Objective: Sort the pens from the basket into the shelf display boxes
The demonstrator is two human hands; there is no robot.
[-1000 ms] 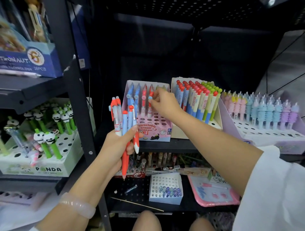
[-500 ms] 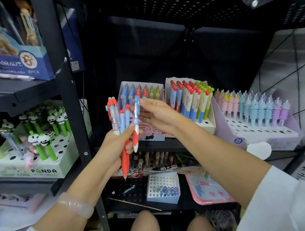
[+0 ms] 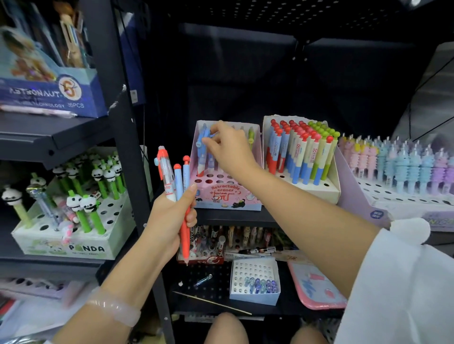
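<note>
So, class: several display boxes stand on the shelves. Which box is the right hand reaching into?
The pink retractable-eraser box, left of the fuller white box. Only there does the right hand pinch a blue pen.

The scene is dim overall, with the black shelf back almost lost in shadow while the pen boxes and forearms catch soft light from the front. A small bright lamp glares at the top right corner. The wide lens bends the shelf post, and the left edge, around the blue astronaut box, is smeared and soft.
</note>
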